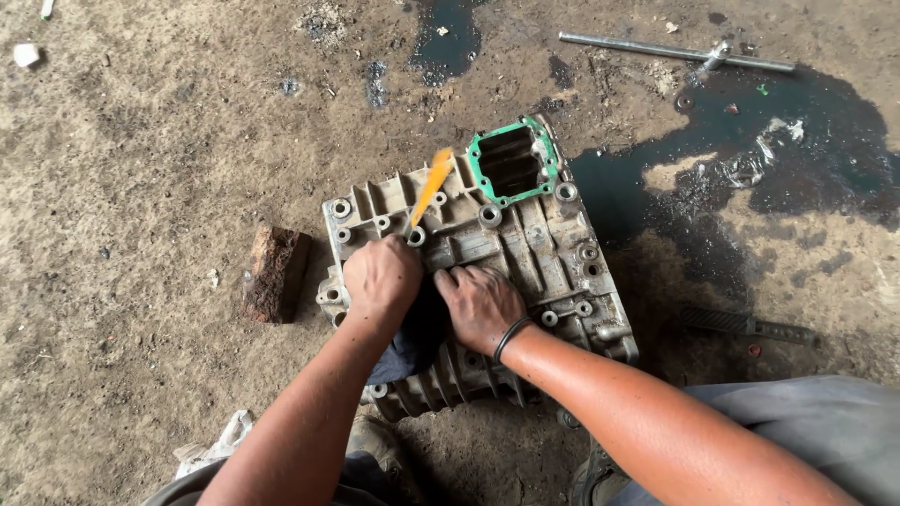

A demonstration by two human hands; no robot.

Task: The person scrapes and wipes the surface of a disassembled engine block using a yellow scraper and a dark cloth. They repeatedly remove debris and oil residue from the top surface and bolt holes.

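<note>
On the oily dirt floor sits the casing [525,253], ribbed grey metal, brick [275,273] just left. Left hand [380,278] fisted round an orange-handled tool [431,186]; right hand [480,305] flat, fingers spread on the casing, dark rag [417,337] between them.

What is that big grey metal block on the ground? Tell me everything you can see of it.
The metal casing is a ribbed casting of dull grey metal, grimy and worn, lying flat on the dirt floor. Round bolt holes ring its edge. At its far end a rectangular opening has a green gasket around it. The left hand holds an orange-handled tool against it, the right hand presses on its top, and a dark cloth lies across it. A wooden block sits beside its left edge.
</note>
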